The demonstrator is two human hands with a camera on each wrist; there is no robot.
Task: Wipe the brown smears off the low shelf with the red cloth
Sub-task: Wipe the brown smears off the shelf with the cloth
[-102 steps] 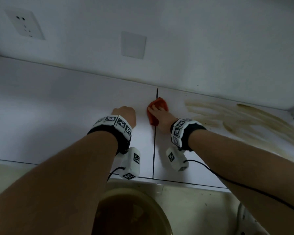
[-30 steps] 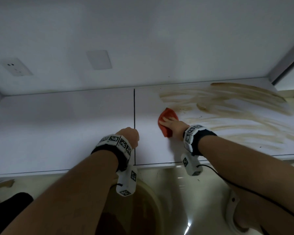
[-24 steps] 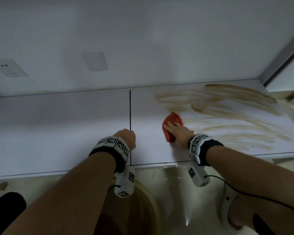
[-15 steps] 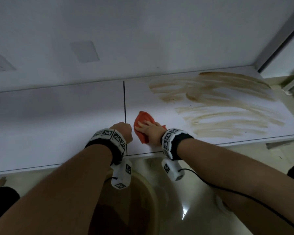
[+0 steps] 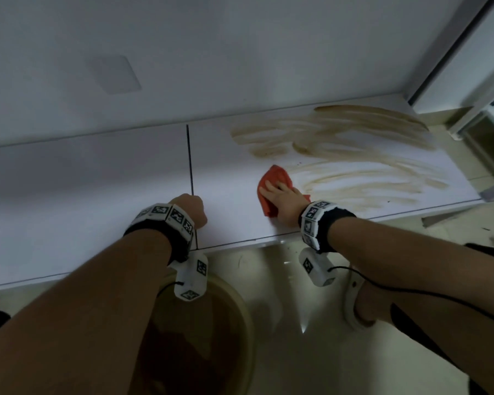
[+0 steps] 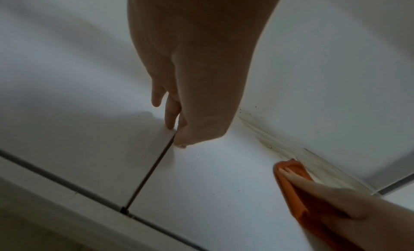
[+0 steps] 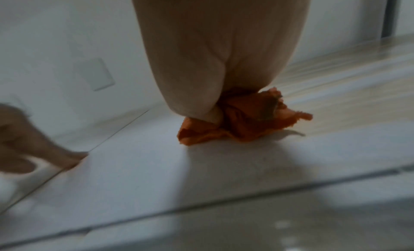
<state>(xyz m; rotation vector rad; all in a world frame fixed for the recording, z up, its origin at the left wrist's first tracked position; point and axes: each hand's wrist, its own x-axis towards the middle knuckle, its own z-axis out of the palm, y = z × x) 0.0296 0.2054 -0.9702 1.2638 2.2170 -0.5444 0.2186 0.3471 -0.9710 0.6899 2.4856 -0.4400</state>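
Observation:
The low white shelf [image 5: 69, 195] carries brown smears [image 5: 348, 143] across its right panel. A crumpled red cloth [image 5: 270, 178] lies at the smears' left edge, near the front. My right hand [image 5: 278, 193] presses it flat with straight fingers [image 6: 289, 175]. Seen from the right wrist, the cloth [image 7: 244, 125] is bunched under the palm and has a brown stain. My left hand [image 5: 190, 209] is a fist holding nothing. Its curled fingers [image 6: 172, 120] rest on the shelf at the dark seam [image 5: 189, 161] between the two panels.
On the floor below the shelf stands a basin [image 5: 226, 337] of brown water. A foot in a white slipper [image 5: 354, 309] is at the lower right. The white wall behind has a blank cover plate [image 5: 114, 75]. A door frame [image 5: 451, 52] rises past the shelf's right end.
My right hand has slid the cloth rightward, away from the left hand and the seam, to the edge of the smears. The left fist stays at the seam.

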